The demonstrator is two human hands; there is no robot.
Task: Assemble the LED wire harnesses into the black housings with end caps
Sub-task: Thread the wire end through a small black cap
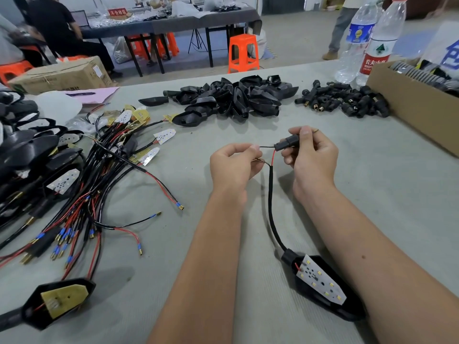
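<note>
Head view: an end cap (288, 142) is pinched in the right hand (310, 157), and the harness (272, 207) leads are pinched in the left hand (233, 162), above the counter (198, 244). Its LED board (320, 281) is already seated in a housing (330, 304) near the counter's front edge. The cap seems partly threaded. Many loose harnesses (87, 194), housings (236, 100) and caps (347, 100) are left. Open room is seen between the piles.

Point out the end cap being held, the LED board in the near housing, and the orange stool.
end cap (288, 142): head view, its black body.
LED board (320, 279): head view, white face.
orange stool (243, 52): head view, its front.
</note>
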